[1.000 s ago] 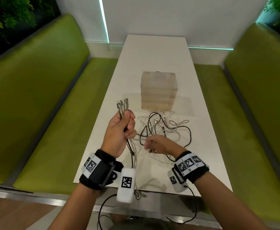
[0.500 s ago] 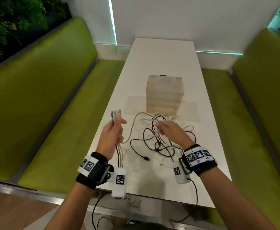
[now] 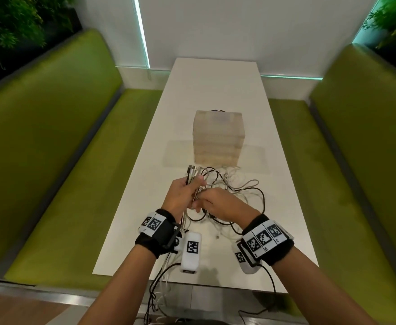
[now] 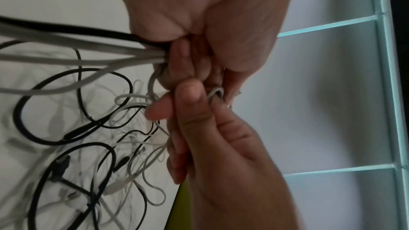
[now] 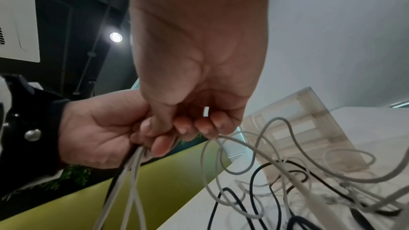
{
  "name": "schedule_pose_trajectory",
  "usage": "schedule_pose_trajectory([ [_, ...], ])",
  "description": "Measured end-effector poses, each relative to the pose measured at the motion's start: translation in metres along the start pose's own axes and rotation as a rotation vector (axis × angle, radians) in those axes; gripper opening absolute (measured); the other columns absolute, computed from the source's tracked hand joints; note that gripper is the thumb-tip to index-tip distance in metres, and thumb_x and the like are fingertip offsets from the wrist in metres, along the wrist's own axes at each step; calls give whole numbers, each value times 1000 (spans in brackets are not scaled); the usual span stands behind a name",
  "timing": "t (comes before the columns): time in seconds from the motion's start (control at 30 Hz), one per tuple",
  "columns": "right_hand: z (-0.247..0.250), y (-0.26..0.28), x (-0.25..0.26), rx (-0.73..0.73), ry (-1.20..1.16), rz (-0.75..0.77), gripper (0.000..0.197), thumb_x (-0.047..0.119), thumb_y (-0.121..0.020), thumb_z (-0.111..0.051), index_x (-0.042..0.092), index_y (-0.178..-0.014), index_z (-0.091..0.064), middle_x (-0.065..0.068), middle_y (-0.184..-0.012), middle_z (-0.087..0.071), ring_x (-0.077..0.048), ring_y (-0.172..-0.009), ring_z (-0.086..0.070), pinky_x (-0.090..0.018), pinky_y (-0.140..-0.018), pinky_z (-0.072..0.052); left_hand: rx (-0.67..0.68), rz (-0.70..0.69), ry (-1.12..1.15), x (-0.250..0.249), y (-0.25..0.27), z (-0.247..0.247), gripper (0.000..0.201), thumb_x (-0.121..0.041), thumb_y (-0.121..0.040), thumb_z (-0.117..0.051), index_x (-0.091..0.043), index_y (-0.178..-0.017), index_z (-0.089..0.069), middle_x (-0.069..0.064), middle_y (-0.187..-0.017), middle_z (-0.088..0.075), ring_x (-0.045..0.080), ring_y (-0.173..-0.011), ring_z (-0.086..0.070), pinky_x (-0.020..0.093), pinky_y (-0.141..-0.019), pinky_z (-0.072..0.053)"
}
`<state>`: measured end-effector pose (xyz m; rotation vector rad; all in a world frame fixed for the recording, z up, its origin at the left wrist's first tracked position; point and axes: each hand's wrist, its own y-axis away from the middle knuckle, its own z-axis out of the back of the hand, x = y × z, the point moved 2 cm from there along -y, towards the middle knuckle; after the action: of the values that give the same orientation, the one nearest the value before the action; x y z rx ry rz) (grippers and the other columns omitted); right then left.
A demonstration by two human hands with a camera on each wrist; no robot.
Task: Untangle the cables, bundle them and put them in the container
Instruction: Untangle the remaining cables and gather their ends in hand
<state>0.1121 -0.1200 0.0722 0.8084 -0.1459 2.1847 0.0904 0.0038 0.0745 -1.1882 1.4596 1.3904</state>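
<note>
A tangle of black and white cables (image 3: 239, 191) lies on the white table (image 3: 215, 85), just in front of the translucent container (image 3: 218, 137). My left hand (image 3: 196, 184) is held above the table and grips a bunch of cable ends, with the plugs (image 3: 192, 172) sticking up out of the fist. In the left wrist view the grey and black strands (image 4: 88, 55) run out of the curled fingers. My right hand (image 3: 201, 198) is pressed against the left one and pinches a white cable loop (image 4: 215, 92) between thumb and fingers. Loose loops (image 5: 276, 155) trail from it to the pile.
Green bench seats (image 3: 63, 160) run along both sides of the narrow table, with a white wall behind. Cables from the wrist cameras (image 3: 159, 285) hang off the near table edge. Something dark (image 3: 218, 110) shows behind the container.
My right hand has come back from the tangle to my left hand, bringing a white cable with it. The left hand, still gripping its bunch, has moved toward the centre.
</note>
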Motion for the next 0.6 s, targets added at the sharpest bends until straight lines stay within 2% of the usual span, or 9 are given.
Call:
schedule_pose_trajectory([
  [0.1, 0, 1, 2, 38, 61, -10, 28, 23, -97, -44, 11, -84, -67, -4, -93, -68, -21, -88, -61, -34, -75, -45, 79, 0, -84, 0, 2, 5, 34, -38, -90, -62, -5, -80, -66, 16, -58, -56, 20, -40, -49, 30, -51, -38],
  [0.13, -1, 1, 4, 46, 69, -3, 29, 25, -97, -45, 12, -82, -66, -3, -90, -67, -19, -85, -61, -33, -74, -44, 85, -11, -111, 0, 2, 7, 34, -36, -90, -63, -4, -80, -65, 15, -58, -57, 20, -40, -49, 30, -50, -35],
  [0.17, -2, 0, 5, 48, 60, -3, 29, 28, -97, -47, 14, -78, -65, 0, -83, -65, -16, -79, -59, -33, -73, -43, 63, -24, -122, -1, 2, 11, 33, -34, -91, -63, -3, -78, -63, 9, -53, -54, 16, -39, -45, 29, -48, -31],
  [0.23, -4, -2, 2, 19, -28, -25, 31, 33, -96, -50, 17, -72, -61, 9, -68, -58, -9, -64, -53, -31, -68, -43, -23, -44, -65, -5, 3, 19, 29, -30, -93, -60, -7, -74, -59, -8, -45, -38, 8, -38, -29, 24, -43, -23],
  [0.27, -6, -3, -2, 4, -78, -47, 31, 35, -95, -51, 17, -71, -61, 11, -65, -56, -7, -61, -52, -30, -67, -43, -51, -51, 4, -8, 4, 23, 28, -28, -95, -57, -11, -73, -57, -10, -46, -31, 7, -39, -23, 22, -41, -21],
  [0.4, -13, -5, -31, 3, -166, -183, 28, 30, -97, -49, 13, -80, -64, 7, -78, -62, -7, -71, -55, -24, -66, -41, -75, -108, 317, -33, 14, 42, 29, -22, -100, -44, -16, -72, -49, -11, -47, -24, 3, -38, -18, 16, -36, -17],
  [0.47, -13, -5, -51, -50, -131, -248, 31, 27, -99, -45, 21, -71, -57, 7, -74, -57, -4, -68, -51, -23, -63, -35, -90, -164, 431, -52, 21, 54, 30, -22, -101, -41, -16, -72, -47, -12, -45, -23, 2, -36, -18, 16, -36, -15],
  [0.53, -12, -5, -69, -115, -96, -328, 35, 32, -100, -42, 20, -68, -51, 4, -72, -54, -13, -71, -52, -27, -66, -34, -119, -227, 486, -67, 28, 67, 31, -26, -100, -40, -15, -72, -47, -13, -44, -23, 1, -36, -17, 17, -36, -14],
  [0.6, -8, -5, -74, -158, -137, -374, 35, 33, -100, -41, 17, -70, -52, 2, -74, -55, -17, -74, -52, -28, -67, -35, -160, -264, 473, -72, 32, 78, 32, -28, -100, -40, -15, -72, -47, -12, -44, -22, 2, -37, -17, 18, -37, -14],
])
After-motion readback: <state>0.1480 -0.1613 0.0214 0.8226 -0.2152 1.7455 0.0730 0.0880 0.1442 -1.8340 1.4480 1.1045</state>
